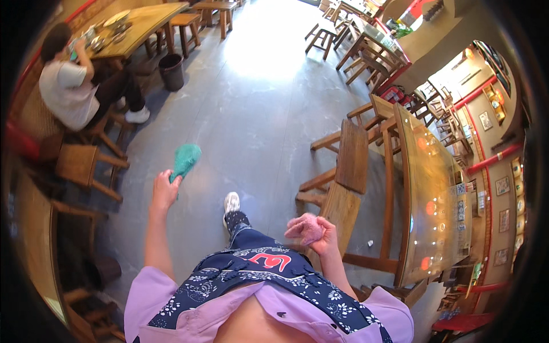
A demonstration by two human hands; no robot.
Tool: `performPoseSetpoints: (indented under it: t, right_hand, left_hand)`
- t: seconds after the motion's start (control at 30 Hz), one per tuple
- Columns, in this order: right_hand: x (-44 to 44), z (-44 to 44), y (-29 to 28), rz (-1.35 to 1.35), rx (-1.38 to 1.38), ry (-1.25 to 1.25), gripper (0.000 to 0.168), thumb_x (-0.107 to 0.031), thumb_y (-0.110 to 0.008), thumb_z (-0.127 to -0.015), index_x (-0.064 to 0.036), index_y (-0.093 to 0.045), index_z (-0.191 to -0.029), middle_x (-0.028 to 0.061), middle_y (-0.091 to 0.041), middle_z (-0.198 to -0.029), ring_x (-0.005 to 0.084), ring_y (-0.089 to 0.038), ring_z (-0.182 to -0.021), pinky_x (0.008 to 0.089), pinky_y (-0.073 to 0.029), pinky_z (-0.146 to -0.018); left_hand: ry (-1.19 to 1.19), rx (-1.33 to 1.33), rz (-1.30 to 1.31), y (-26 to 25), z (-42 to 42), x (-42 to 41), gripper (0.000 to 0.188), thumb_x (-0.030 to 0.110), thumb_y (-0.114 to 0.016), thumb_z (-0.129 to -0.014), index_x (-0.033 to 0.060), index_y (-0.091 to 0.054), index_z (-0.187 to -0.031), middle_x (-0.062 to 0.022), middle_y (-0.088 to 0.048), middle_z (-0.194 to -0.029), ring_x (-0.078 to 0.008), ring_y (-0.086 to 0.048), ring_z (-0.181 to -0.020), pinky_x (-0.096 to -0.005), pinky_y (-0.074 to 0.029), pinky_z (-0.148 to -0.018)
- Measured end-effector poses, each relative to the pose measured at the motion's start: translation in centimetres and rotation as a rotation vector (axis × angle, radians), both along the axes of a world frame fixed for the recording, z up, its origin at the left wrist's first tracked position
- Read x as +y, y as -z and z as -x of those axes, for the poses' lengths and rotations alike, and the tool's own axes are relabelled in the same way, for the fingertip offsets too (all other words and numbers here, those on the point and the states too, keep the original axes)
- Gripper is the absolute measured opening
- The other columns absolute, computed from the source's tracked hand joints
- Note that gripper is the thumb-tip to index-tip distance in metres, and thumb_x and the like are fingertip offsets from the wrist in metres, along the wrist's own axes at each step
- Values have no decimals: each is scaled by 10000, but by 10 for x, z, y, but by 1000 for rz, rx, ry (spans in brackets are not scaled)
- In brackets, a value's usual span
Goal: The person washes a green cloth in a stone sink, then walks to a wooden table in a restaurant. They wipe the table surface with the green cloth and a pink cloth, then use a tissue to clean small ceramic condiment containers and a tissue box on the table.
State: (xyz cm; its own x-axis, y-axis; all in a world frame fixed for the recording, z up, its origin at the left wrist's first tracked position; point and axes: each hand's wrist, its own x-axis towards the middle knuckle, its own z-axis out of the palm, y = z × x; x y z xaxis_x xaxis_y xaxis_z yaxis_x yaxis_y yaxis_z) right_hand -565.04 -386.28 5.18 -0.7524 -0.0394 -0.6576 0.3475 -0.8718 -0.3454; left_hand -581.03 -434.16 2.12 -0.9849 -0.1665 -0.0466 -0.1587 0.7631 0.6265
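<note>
My left hand is closed around the lower end of a green cloth, whose bunched part sticks out above the fingers over the grey floor. A crumpled pink cloth is gripped in my right hand, near a wooden bench on the right. Between the two hands, one white shoe shows on the floor, below a dark blue patterned apron.
At the upper left a person sits at a wooden table with dishes; a dark bin stands beside it. A stool is at left. A glass-topped table stands at right, with a white scrap on the floor nearby.
</note>
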Motion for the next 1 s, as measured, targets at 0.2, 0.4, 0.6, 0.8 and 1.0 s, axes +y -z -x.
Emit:
performPoseSetpoints:
  t: [0.2,0.4,0.6,0.8,1.0]
  right_hand:
    - [-42,233,-31,206,102,-39,377,-40,-575,-808,52,-524,-1171,149,-617,-1080,280,-624,-1002,444,-494,-933]
    - [-92,484,-83,97,283,-171,664,-83,-597,-809,70,-346,-1404,162,-546,-1286,286,-571,-1160,421,-454,-1007]
    - [-100,664,-66,38,229,-59,673,-131,-607,-816,33,-367,-1424,165,-510,-1378,308,-497,-1280,457,-432,-1032]
    - [-45,801,-60,58,89,194,400,-159,-581,-842,7,-541,-1203,133,-640,-1150,289,-633,-1039,453,-525,-872]
    - [17,949,-5,111,-30,342,158,-91,-542,-814,-12,-577,-945,105,-620,-875,241,-611,-806,424,-524,-756]
  left_hand:
    - [-144,-13,-218,4,138,-6,318,273,-703,-835,-38,-678,-897,-194,-677,-771,-284,-649,-704,-394,-490,-668]
    - [-437,-170,-420,50,256,-52,311,262,-701,-831,-48,-687,-850,-122,-657,-685,-170,-619,-648,-355,-479,-617]
    - [-352,-196,-322,75,478,-43,391,362,-724,-763,-21,-694,-834,-164,-672,-711,-247,-633,-640,-394,-488,-630]
    - [-1,-107,-179,15,777,4,425,409,-703,-766,9,-677,-908,-201,-671,-872,-384,-640,-814,-451,-498,-729]
    - [203,-51,-174,-36,1023,68,417,379,-704,-782,11,-689,-979,-217,-673,-964,-371,-653,-893,-441,-509,-786]
